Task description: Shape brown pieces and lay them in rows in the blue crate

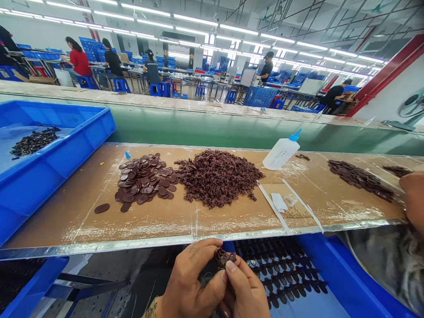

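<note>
My left hand and my right hand meet in front of the table's near edge. Both are closed, with thumbs and fingertips pinching one small dark brown curly piece between them. Part of that piece is hidden by the fingers. Beyond the hands, a heap of similar brown curly pieces lies on the brown work surface. Left of it spreads a pile of flat, dark brown oval pieces, with a single oval apart from the rest.
A white bottle with a blue nozzle stands behind the heap. Below the table, a blue tray holds rows of brown pieces. Another blue tray rises at left. At right, another person's arm reaches in near more ovals.
</note>
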`<state>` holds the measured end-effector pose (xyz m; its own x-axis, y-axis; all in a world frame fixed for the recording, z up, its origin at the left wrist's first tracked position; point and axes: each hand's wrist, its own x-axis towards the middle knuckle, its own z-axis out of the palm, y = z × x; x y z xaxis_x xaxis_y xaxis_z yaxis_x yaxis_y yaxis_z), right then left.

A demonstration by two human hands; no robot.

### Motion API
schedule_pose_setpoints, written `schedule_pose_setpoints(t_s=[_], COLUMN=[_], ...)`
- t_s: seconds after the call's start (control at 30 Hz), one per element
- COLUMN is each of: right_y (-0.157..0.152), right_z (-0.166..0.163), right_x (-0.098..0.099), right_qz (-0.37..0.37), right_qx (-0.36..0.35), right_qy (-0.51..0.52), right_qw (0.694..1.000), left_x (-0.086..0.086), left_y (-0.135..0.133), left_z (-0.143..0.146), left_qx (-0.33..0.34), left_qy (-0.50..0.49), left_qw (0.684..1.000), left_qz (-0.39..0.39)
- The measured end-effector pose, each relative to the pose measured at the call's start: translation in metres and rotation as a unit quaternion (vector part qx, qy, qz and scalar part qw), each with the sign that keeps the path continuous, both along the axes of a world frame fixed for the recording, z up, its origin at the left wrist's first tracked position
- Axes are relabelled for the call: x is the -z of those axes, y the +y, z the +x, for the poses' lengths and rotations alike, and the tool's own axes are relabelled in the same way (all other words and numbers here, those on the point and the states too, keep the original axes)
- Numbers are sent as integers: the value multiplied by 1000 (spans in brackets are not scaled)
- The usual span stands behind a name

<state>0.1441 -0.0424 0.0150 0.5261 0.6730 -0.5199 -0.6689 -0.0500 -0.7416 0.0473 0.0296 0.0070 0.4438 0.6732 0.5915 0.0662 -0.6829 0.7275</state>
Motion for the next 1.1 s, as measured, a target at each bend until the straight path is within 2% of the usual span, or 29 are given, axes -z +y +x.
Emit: schedule_pose_setpoints(t_s=[0.63,0.8,0.9,1.0,1.1], right_y=[0,-18,-55,-102,-133], right_z=[1,13,39,72,98], right_x=[1,15,39,66,89], right_qz=[10,-3,-61,-191,-300], right_qx=[1,15,31,75,54], right_qy=[-12,-41,-94,-133,-166], right_qw=[1000,999,993,970,938], left_x=[5,13,29,54,80], left_y=[0,-3,-5,-8,-14], left_z=[3,-6,-29,-59,-84], left_qx=[-33,-30,-16,-13,-7], left_qy=[33,53,77,150,200], left_qw=[999,998,997,988,979], left_qz=[19,12,-5,-17,-32])
